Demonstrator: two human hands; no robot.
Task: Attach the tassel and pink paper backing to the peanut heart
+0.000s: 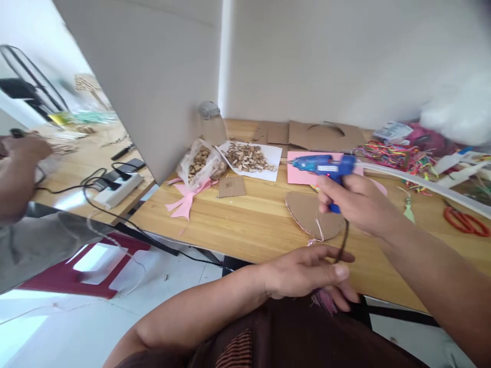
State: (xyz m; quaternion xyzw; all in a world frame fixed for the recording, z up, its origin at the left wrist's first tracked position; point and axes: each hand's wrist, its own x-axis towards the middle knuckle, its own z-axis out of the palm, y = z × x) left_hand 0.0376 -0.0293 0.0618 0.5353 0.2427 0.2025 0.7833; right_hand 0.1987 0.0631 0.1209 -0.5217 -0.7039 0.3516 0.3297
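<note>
Blue glue gun (pixel 326 166) is gripped in the fingers of the right hand (pixel 356 202); below them, its cable (pixel 346 236) reaches the left hand (pixel 307 273), loosely bent, its grip I cannot tell. Snagged cable could jerk the gun.

The bare left forearm (pixel 207 301) comes from the lower left and crosses before the body, with the elbow bent. The bare left hand (pixel 303 275) is held low, its fingers pointing to the right, slightly bent. The bare right forearm (pixel 425 255) extends from the lower right; the bare right hand (pixel 351 199) is higher and farther forward, its fingers curled in a grip.
</note>
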